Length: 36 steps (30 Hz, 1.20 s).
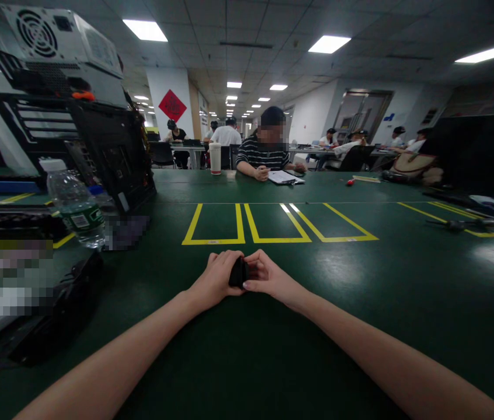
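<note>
A small black box-like object [238, 273] is held between my two hands, just above or on the green table [247, 350]; I cannot tell whether it touches the surface. My left hand [217, 275] wraps round its left side, thumb near the bottom and fingers over the top. From the right, my right hand [268, 277] pinches its edge with the thumb and bent fingers. The fingers hide much of the object, so its exact kind does not show. Just beyond my hands, yellow tape outlines [277, 240] mark the table.
At left stand a plastic water bottle [76, 204], a black computer case [111, 151] and a power supply [67, 38]. Opposite sits a person in a striped top [268, 154] with a clipboard [285, 178]. A white cup [215, 157] stands nearby. Dark cables [470, 224] lie at right.
</note>
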### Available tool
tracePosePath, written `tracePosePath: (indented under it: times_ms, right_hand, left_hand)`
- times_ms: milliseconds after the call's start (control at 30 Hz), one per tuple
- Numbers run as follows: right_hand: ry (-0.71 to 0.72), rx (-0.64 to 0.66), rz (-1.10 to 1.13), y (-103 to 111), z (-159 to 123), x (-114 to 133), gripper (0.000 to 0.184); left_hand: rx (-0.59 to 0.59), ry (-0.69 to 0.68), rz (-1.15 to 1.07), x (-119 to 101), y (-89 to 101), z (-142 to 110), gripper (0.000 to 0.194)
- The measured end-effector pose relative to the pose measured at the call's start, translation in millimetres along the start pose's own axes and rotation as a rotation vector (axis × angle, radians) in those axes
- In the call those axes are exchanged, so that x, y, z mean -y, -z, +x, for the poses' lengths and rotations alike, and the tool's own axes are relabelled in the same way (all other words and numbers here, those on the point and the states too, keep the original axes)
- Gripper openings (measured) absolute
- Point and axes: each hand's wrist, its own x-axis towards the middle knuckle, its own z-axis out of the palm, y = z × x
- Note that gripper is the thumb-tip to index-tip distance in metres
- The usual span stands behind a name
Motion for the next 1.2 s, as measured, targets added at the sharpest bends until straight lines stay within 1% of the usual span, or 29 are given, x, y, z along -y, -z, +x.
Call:
tracePosePath:
  times_ms: [167,267,367,433,500,600,700,800,967,1033,1100,1200]
  right_hand:
    - [-0.014,-0.051,-0.028,-2.3,-1.3,4.1,0.026]
    - [-0.038,-0.066,-0.033,-2.2,-0.3,3.1,0.030]
    - [-0.054,-0.076,-0.039,-1.1,0.5,0.9,0.031]
    - [-0.047,-0.058,-0.039,-0.4,0.2,0.8,0.030]
    - [-0.034,-0.026,-0.027,-0.2,-0.8,2.0,0.033]
    - [-0.026,-0.006,-0.013,-0.6,-2.5,4.8,0.039]
    - [-0.032,-0.038,-0.024,-1.7,-2.9,6.0,0.031]
    - [-0.029,-0.071,-0.036,-2.6,-1.7,4.4,0.025]
    - [-0.036,-0.087,-0.029,-1.9,1.3,0.0,0.030]
    - [-0.048,-0.077,-0.032,-0.9,1.2,0.4,0.030]
    - [-0.057,-0.041,-0.027,0.0,0.0,1.9,0.030]
    - [-0.050,-0.008,-0.015,0.6,-1.9,3.9,0.037]
  left_hand:
    - [0.046,-0.009,-0.025,-6.3,8.5,-0.5,0.053]
    - [0.062,-0.008,-0.027,-9.0,12.2,-0.5,0.052]
    - [0.059,-0.016,-0.031,-7.3,9.8,-0.4,0.052]
    - [0.037,-0.011,-0.025,-5.5,7.3,-0.4,0.054]
    - [0.024,-0.002,-0.013,-5.1,6.6,-0.5,0.055]
    - [0.065,-0.011,-0.021,-7.5,10.1,-0.7,0.053]
    - [0.078,-0.010,-0.033,-10.4,14.4,-1.1,0.052]
    - [0.072,-0.012,-0.037,-9.6,13.6,-1.0,0.052]
    - [0.030,-0.008,-0.019,-2.1,2.8,0.6,0.054]
    - [0.010,-0.004,-0.016,-0.7,0.7,0.8,0.056]
    - [0.013,-0.003,-0.020,-1.5,2.1,0.5,0.057]
    - [0.071,-0.009,-0.038,-5.9,8.6,-0.5,0.054]
